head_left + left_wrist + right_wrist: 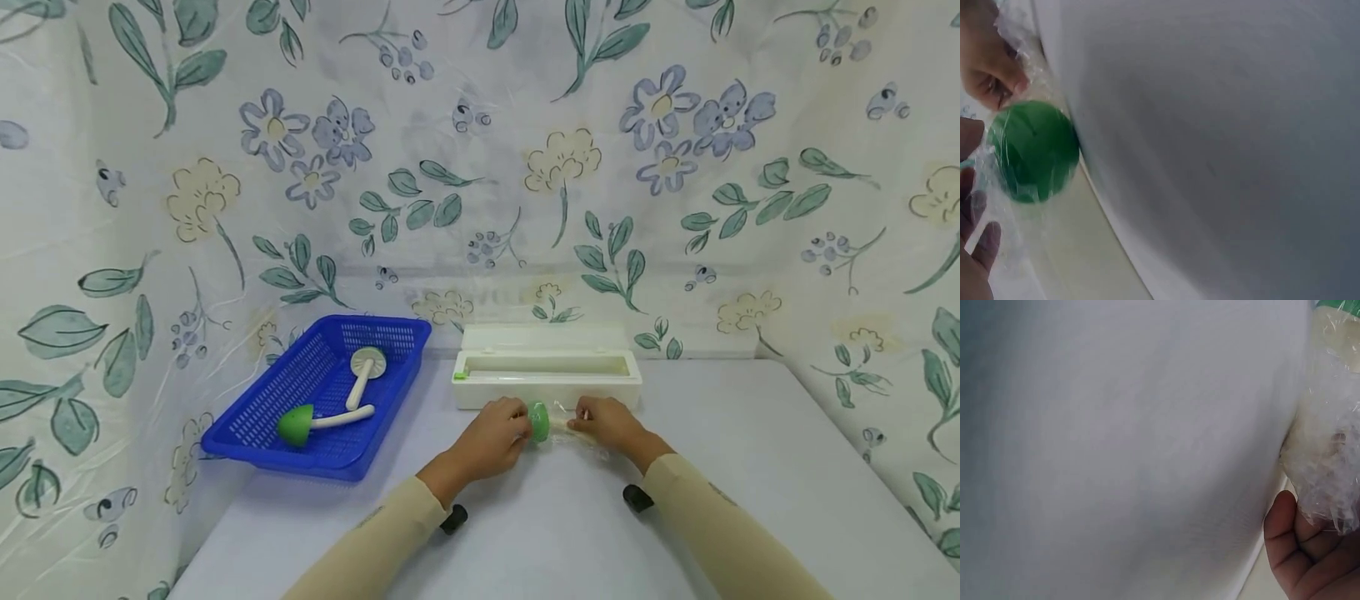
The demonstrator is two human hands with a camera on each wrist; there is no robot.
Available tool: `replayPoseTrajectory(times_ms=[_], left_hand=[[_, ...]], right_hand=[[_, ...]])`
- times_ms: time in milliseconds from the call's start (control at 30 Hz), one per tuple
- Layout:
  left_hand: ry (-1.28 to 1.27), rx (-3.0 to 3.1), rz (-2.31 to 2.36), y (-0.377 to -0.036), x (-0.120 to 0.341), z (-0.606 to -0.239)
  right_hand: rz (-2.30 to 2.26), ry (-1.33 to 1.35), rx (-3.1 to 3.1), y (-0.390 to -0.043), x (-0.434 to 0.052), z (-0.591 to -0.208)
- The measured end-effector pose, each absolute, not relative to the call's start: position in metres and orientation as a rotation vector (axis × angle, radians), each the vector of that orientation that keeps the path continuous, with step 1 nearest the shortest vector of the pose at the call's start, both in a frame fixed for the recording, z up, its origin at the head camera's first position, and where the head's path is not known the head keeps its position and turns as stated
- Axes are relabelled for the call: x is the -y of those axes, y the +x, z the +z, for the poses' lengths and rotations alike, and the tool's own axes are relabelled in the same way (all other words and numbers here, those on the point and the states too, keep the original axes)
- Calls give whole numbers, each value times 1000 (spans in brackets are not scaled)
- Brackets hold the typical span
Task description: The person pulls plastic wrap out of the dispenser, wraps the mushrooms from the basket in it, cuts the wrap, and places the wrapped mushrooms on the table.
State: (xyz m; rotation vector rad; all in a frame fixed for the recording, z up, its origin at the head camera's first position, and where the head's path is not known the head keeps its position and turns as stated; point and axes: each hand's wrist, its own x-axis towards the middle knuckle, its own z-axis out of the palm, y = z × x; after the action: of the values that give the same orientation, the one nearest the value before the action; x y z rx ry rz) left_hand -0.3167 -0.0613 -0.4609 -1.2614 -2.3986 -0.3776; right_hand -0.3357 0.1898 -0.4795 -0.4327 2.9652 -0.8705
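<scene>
Left hand: the left hand has its fingers curled round the green cap of a mushroom toy, at the middle of the tabletop.
Right hand: the right hand pinches the clear plastic wrap gathered over the toy's pale stem end; fingers bent, thumb toward the left hand.
Mushroom toy: it lies sideways between both hands, just in front of the white wrap dispenser.
Head view only: it shows the dispenser with its lid open, and the blue basket to the left holding a second green-capped mushroom and a white one; two dark wrist mounts sit under the beige sleeves.
Left wrist view only: the cap appears round, film stretched tight across it with creases; fingers of the left hand show at the lower edge, the other hand's fingertips above.
Right wrist view only: crumpled film bunches over a cream-coloured shape, and a thumb tip lies under it; a sliver of green shows at the top corner.
Cannot tell: how far the wrap reaches round the stem.
</scene>
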Motion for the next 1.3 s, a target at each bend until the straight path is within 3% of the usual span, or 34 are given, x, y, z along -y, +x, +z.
replayPoseTrajectory(times_ms=[300,833,1067,1300], left_hand=[[-1058,2647,-592,-329,37,-467],[-785,2918,-607,-328,35,-457],[-672,2897,-1124,-331,48,-453],[-594,2714,-1831,-328,55,-448]], right_hand=[[-721,-487,-3073,-335,-188,-478],[-417,-1173,-2957,-289,-176,-470],[-556,-827,-3039,-267,-184,-459],[-1621,-547,-3031,-271,-203,-457]])
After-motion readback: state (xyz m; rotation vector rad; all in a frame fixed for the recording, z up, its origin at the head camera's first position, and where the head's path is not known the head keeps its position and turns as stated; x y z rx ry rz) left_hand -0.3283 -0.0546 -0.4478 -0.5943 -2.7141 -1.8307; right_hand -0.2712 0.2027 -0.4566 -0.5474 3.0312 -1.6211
